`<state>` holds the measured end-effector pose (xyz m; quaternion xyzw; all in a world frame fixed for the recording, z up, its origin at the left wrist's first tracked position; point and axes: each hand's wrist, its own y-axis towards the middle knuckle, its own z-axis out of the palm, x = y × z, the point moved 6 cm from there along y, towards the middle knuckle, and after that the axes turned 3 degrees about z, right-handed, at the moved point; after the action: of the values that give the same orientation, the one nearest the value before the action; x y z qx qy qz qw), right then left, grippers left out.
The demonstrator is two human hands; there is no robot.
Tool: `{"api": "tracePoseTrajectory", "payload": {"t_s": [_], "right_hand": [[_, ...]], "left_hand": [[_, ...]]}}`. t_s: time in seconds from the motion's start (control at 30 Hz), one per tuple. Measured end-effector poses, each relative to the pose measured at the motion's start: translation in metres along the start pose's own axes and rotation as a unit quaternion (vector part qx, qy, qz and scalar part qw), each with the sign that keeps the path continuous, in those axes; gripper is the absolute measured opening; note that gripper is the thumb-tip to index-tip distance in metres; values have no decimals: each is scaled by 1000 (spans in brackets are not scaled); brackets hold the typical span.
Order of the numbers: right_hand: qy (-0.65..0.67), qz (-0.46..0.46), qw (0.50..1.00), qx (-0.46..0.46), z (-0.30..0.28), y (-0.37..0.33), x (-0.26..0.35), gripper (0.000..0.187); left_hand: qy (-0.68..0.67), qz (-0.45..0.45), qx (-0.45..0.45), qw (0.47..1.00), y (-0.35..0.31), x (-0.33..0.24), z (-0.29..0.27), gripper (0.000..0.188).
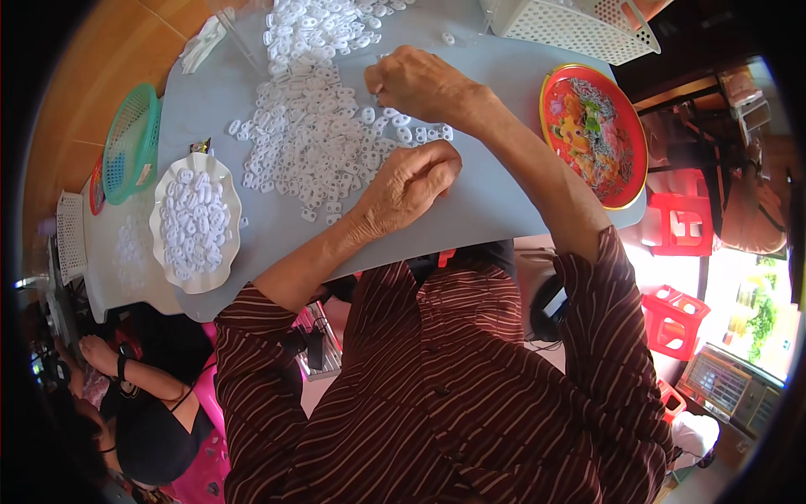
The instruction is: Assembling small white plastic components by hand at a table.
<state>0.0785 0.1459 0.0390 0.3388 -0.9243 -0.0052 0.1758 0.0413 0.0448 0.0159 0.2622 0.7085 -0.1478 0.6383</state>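
Observation:
A broad heap of small white plastic pieces with holes (pixel 306 134) covers the middle of the grey table. My left hand (pixel 416 186) rests by the heap's near right edge, fingers curled inward; whatever they may hold is hidden. Farther off, my right hand (pixel 428 82) hovers at the heap's right side with its fingers bent down and closed, their tips turned away from view. Between both hands lies a loose row of white pieces (pixel 420 133). A white scalloped dish (pixel 158 223) filled with similar pieces stands at the left.
At the right sits a red round tray (pixel 640 160) of small metallic bits. A white perforated basket (pixel 579 29) stands at the far right, a green basket (pixel 151 143) at the left. Red stools (pixel 682 225) stand beyond the table. Another person (pixel 159 412) sits lower left.

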Motion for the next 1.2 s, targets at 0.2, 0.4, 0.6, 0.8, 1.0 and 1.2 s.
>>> {"api": "tracePoseTrajectory", "payload": {"t_s": [0.2,0.4,0.6,0.8,1.0,1.2], "right_hand": [[58,47,995,69,-12,-20,-20,10],[133,12,991,30,-14,-31,-21,8],[441,138,886,-37,-29,-58,-24,13],[548,154,818,-84,-25,-84,-19,15],[578,203,779,-137,-7,-96,-16,16],[586,187,776,-142,-9,-102,-18,17]], "left_hand": [[2,6,-31,999,0,5,-1,24],[-24,15,-46,999,1,-1,-2,24],[-92,49,-122,987,2,4,-27,25],[-7,24,-211,977,5,-11,-38,24],[17,53,-184,981,5,-7,-37,21],[56,34,-187,980,5,-9,-37,20]]}}
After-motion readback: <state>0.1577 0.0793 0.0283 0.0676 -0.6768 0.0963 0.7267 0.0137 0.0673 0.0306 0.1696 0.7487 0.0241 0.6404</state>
